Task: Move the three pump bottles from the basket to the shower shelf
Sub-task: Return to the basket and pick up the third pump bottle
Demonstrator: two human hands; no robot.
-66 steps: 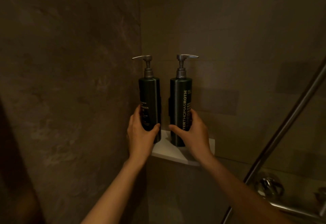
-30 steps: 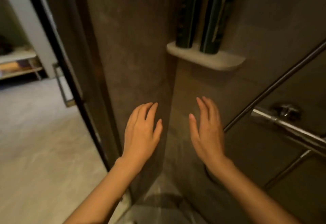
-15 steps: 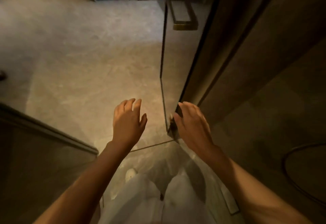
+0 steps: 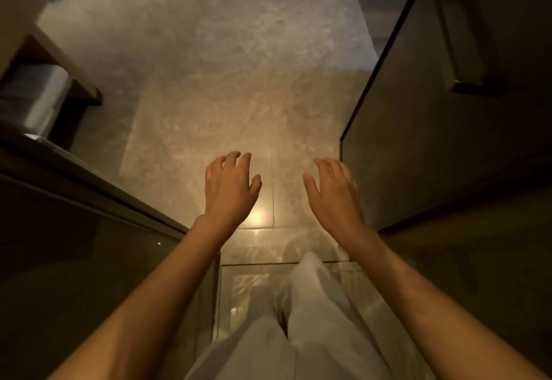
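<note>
My left hand (image 4: pixel 230 188) and my right hand (image 4: pixel 334 194) hang side by side over the beige stone floor, palms down, fingers apart, both holding nothing. No pump bottle, basket or shower shelf shows in this view. My white trousers (image 4: pixel 298 329) fill the bottom middle.
A dark glass shower door (image 4: pixel 418 128) stands open on the right, its edge close to my right hand. A dark glass panel (image 4: pixel 74 245) runs along the left. A wooden unit with a grey bin (image 4: pixel 33 95) sits at far left. Marble floor (image 4: pixel 227 65) stretches ahead.
I have turned away from the shower shelf, where two dark pump bottles were left standing. Both hands let go and came down empty; the view now faces out over the bathroom floor.
</note>
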